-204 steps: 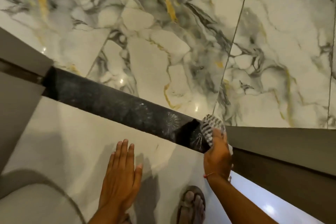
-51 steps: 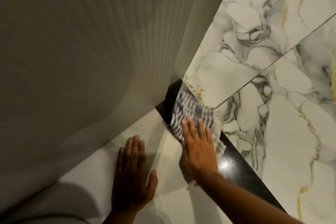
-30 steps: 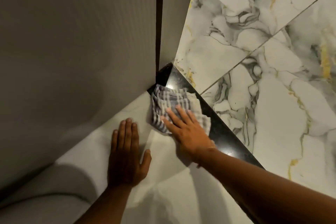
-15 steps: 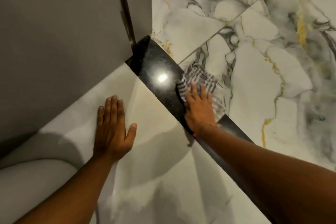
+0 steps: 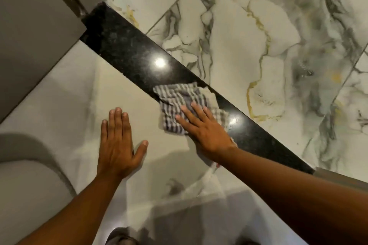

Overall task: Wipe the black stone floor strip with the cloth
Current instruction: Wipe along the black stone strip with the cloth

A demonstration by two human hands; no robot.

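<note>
The black stone floor strip runs diagonally from the upper left to the right edge of the head view, glossy with two light reflections. A grey-and-white striped cloth lies crumpled across the strip's middle and spills onto the pale tile on the near side. My right hand presses flat on the cloth's near part, fingers spread. My left hand rests flat on the pale tile to the left, holding nothing.
A grey door frame meets the strip's upper-left end. Marble tile with grey and gold veins lies beyond the strip. A grey frame piece stands at the strip's right end. A sandalled foot shows at the bottom edge.
My right hand has slid the cloth along the strip away from the door-frame corner toward the middle, and pulled it partly onto the pale tile. My left hand stays planted.
</note>
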